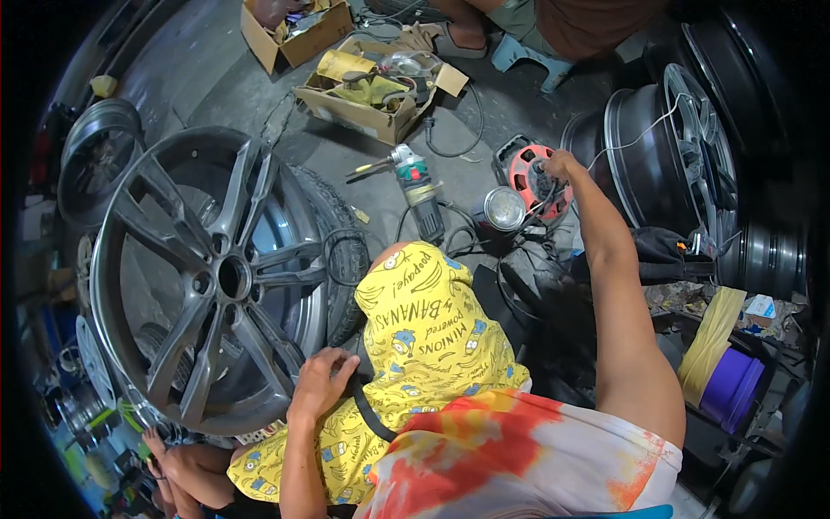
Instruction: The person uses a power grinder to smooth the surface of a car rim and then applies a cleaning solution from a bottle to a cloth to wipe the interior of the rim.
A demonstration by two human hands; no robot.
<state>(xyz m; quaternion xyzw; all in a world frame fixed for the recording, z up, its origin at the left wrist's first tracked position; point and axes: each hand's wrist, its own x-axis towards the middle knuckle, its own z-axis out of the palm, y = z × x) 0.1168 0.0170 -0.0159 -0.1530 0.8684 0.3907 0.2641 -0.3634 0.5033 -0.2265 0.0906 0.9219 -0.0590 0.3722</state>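
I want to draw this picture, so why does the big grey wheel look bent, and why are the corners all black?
Head view: a fisheye lens bulges everything, so the grey alloy wheel curves and the corners go black. Light is bright and even, glinting off the wheel's spokes. The right hand at the red cable reel looks small and far; the left hand on the wheel's rim is sharp.
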